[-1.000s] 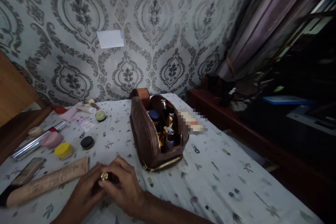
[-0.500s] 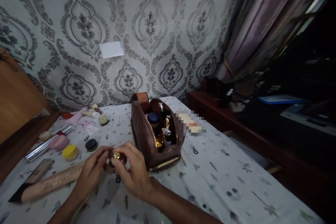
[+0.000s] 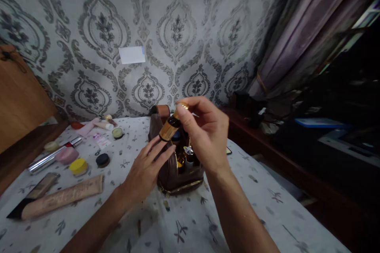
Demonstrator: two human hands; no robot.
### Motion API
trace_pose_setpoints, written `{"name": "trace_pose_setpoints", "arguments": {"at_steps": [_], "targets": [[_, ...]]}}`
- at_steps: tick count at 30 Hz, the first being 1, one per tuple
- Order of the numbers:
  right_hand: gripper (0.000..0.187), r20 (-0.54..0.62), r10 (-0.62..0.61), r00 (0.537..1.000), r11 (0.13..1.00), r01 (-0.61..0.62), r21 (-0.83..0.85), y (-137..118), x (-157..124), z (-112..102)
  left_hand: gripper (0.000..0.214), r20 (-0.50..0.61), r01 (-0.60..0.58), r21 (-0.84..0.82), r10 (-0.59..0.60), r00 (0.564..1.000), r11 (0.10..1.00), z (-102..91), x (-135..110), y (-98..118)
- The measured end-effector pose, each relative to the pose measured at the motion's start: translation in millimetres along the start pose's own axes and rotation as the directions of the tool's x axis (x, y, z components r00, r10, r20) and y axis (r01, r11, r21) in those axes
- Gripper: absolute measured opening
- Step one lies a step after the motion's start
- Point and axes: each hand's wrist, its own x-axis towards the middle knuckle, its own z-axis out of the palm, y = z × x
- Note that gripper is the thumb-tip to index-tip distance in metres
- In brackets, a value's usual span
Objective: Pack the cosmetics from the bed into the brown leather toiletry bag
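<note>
Pinched by its gold cap in my right hand point(image 3: 208, 130) is a small dark glass bottle point(image 3: 169, 128) with a gold label, tilted above the cosmetic bag. My left hand point(image 3: 147, 166) lies against the bag's left side, fingers stretched out, their tips close to the bottle's base; whether they touch it I cannot tell. The brown leather bag point(image 3: 181, 184) stands unzipped on the table, partly covered by both hands. Inside it show a dark blue lid point(image 3: 176, 137), an amber bottle point(image 3: 180, 157) and a silver-topped bottle point(image 3: 189, 156).
Cosmetics lie on the left of the patterned cloth: a beige tube point(image 3: 63, 197), a yellow-lidded jar point(image 3: 78, 167), a black-lidded jar point(image 3: 102, 160), a pink item point(image 3: 67, 155) and a silver tube point(image 3: 47, 160). A wooden panel point(image 3: 23, 99) borders the left; patterned wallpaper stands behind.
My right hand has lifted the small bottle from the table's front, up and right over the bag. My left hand has moved right to the bag and its fingers have straightened.
</note>
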Motion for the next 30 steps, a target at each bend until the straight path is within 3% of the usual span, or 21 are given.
{"name": "trace_pose_setpoints", "arguments": {"at_steps": [3, 6, 12, 17, 24, 30], "targets": [[0.014, -0.03, 0.013, 0.999, 1.0, -0.014, -0.02, 1.9, 5.7, -6.6, 0.059, -0.007, -0.051, 0.059, 0.051, 0.999, 0.997, 2.3, -0.8, 0.8], [0.015, -0.021, 0.037, 0.999, 0.998, -0.038, -0.052, 14.8, 6.2, -12.7, 0.047, -0.087, -0.032, 0.056, 0.037, 0.996, 0.998, 6.7, -3.6, -0.8], [0.02, 0.102, 0.104, 0.989, 0.962, -0.075, -0.262, 46.3, 11.4, -23.2, 0.034, -0.223, -0.025, 0.067, 0.039, 0.974, 0.997, 17.7, -5.0, -5.2], [0.021, 0.193, 0.165, 0.967, 0.903, -0.07, -0.424, 58.6, 14.2, -25.6, 0.03, -0.284, -0.057, 0.063, 0.073, 0.956, 0.996, 19.6, -3.8, -9.5], [0.008, 0.356, 0.296, 0.886, 0.813, -0.038, -0.581, 58.9, 15.0, -25.1, 0.028, -0.311, -0.057, 0.068, 0.076, 0.947, 0.996, 18.7, -3.2, -10.3], [0.006, 0.489, 0.377, 0.787, 0.711, 0.093, -0.697, 59.8, 13.3, -22.4, 0.03, -0.307, -0.055, 0.065, 0.073, 0.949, 0.996, 17.0, -1.1, -8.3]]}}
